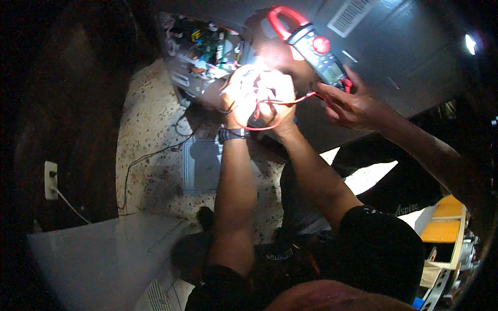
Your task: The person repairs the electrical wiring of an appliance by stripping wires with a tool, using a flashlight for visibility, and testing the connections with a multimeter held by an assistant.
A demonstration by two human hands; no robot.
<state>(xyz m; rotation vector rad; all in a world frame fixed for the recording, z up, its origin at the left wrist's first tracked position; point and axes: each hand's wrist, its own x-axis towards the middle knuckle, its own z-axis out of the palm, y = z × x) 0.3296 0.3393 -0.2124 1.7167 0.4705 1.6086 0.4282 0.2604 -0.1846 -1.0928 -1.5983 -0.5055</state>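
Both my hands are close together beside an exposed circuit board (211, 45), under a glare that washes out the fingertips. My left hand (239, 92) is closed, with a dark band on its wrist; what it grips is lost in the light. Curled around a red test lead (290, 100) is my right hand (278, 96), and the lead loops below both hands. The lead runs to a red and grey clamp meter (319, 52) lying against a dark grey appliance panel (386, 57). Another person's hand (355, 106) supports the meter's lower end from the right.
On the speckled floor (142, 129) lie a grey rectangular panel (201, 171) and a thin dark cable (150, 154). A pale flat surface (109, 254) stands at lower left, near a wall socket (50, 180) with a white cord. Orange-fronted wooden drawers (443, 231) are at the right.
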